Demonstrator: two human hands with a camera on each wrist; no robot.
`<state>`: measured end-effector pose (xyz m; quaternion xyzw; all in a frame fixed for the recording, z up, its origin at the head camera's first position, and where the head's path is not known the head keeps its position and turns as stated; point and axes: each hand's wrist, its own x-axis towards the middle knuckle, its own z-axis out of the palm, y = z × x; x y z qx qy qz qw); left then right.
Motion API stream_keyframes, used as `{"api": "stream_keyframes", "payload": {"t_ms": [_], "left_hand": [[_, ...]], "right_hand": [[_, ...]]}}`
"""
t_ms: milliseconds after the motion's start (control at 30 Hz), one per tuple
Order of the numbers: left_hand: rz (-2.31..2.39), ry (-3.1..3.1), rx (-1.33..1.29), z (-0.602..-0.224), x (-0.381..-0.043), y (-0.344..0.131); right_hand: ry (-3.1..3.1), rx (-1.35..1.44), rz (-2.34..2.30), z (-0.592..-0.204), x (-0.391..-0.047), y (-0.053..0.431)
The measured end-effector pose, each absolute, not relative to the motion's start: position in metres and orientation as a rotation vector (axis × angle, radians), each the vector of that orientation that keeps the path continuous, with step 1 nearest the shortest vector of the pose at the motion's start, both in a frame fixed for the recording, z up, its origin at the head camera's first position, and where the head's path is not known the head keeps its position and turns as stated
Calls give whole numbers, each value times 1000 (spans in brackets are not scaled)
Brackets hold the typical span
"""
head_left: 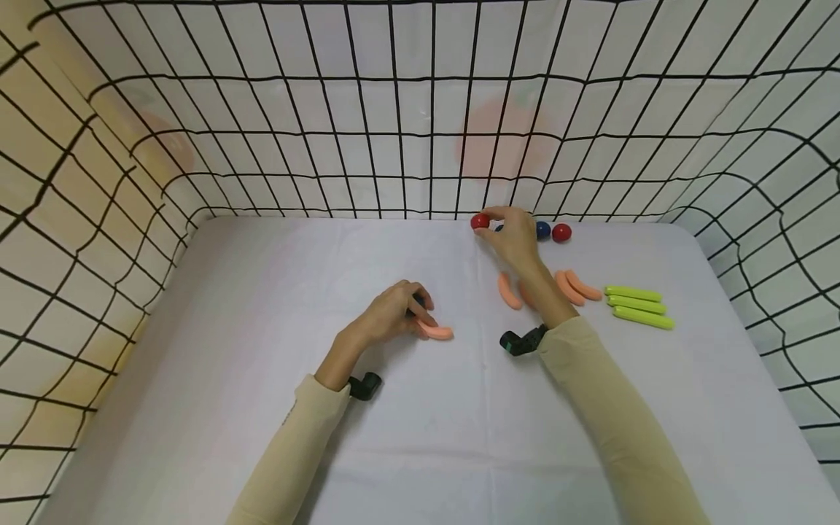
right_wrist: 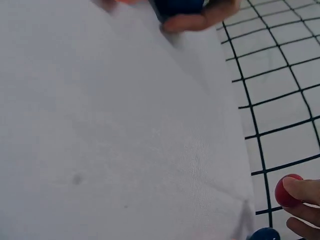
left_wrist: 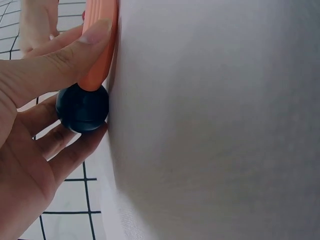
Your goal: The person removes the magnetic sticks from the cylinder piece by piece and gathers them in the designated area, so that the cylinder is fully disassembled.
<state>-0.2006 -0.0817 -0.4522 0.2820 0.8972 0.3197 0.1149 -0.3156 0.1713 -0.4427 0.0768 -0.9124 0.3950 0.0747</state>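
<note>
My left hand (head_left: 397,310) is low over the white tabletop, near the middle. Its thumb and fingers pinch a curved orange stick (head_left: 438,333), seen close up in the left wrist view with the thumb pressed on it. A dark blue ball (left_wrist: 82,109) sits between the same hand's fingers, at the end of the stick. At the table's back edge my right hand (head_left: 515,233) pinches a red ball (head_left: 480,221) between thumb and fingertip. A blue ball (head_left: 542,230) and another red ball (head_left: 561,232) lie just right of that hand, and one more blue ball is mostly hidden behind it.
Several curved orange sticks (head_left: 508,292) lie below the right hand, one partly covered by the forearm. To their right are three yellow-green sticks (head_left: 636,306) side by side. A black wire grid (head_left: 394,135) encloses the table's back and sides.
</note>
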Motion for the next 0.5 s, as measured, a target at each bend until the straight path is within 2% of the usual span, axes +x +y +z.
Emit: {"api": "stream_keyframes", "payload": {"t_ms": [200,500], "left_hand": [[934,2625,841,-451,-201,-80],[929,2633,860,-452,-201,-81]], "right_hand": [[-2818,152,1075,-453,-338,170],[-2832,128,1019,-465,-346,170]]}}
